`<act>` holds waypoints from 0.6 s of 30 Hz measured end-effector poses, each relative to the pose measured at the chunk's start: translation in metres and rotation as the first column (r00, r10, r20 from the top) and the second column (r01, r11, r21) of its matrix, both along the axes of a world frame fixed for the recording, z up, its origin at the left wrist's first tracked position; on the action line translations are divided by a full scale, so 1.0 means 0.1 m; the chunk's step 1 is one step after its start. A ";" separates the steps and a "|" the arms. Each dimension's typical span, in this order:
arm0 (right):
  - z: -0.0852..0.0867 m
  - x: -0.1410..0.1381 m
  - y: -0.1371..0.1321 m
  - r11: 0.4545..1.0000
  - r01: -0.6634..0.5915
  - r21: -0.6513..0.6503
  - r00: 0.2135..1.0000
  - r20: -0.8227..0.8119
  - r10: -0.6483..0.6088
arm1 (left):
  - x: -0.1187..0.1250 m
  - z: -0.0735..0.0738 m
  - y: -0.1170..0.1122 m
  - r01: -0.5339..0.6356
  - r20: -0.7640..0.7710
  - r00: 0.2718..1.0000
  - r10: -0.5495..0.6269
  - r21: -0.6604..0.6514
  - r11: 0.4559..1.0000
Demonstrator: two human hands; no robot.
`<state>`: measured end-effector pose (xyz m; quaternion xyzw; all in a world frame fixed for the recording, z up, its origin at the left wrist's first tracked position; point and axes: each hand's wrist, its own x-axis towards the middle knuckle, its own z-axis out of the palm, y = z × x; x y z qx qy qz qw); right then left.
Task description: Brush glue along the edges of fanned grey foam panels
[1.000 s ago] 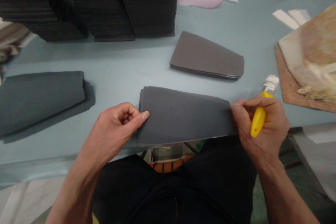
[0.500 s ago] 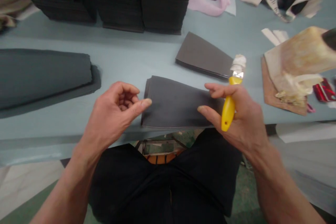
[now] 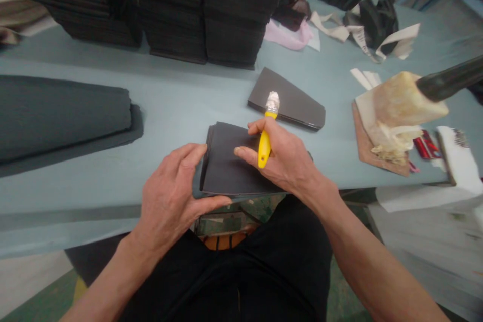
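Observation:
A stack of dark grey cut fabric pieces [image 3: 226,171] lies at the near edge of the pale blue table [image 3: 177,105]. My left hand [image 3: 177,196] rests at the stack's left corner, fingers spread, thumb along the near edge. My right hand [image 3: 281,158] lies on top of the stack, its fingers wrapped round a yellow-handled brush [image 3: 264,142] whose whitish tip points away from me. A second, smaller stack of grey pieces [image 3: 289,99] lies just beyond the brush tip.
Tall piles of black fabric [image 3: 169,5] stand along the far side. Folded dark green cloth [image 3: 64,115] lies at the left. At the right sit a glue-smeared block on a brown board [image 3: 396,110], a red item [image 3: 424,147] and fabric scraps [image 3: 339,30].
My right hand moved left from the stack's right end onto its top, with the brush. My left hand opened from a pinch and settled over the left corner. The view shifted rightward.

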<state>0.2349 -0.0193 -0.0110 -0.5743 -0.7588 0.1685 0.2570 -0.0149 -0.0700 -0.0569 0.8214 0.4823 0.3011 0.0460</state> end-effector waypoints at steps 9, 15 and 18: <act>-0.03 0.00 0.04 0.998 -0.060 -0.001 0.998 0.015 0.060 | 0.00 0.03 0.04 0.001 -0.004 1.000 -0.002 -0.074 0.997; -0.06 0.00 0.04 0.997 -0.079 0.002 0.997 -0.015 0.079 | -0.02 0.04 0.05 0.023 -0.032 0.999 -0.025 -0.065 0.998; -0.07 0.00 0.04 0.997 -0.081 0.004 0.996 -0.022 0.081 | -0.03 0.04 0.05 0.020 -0.019 1.000 -0.022 -0.103 0.994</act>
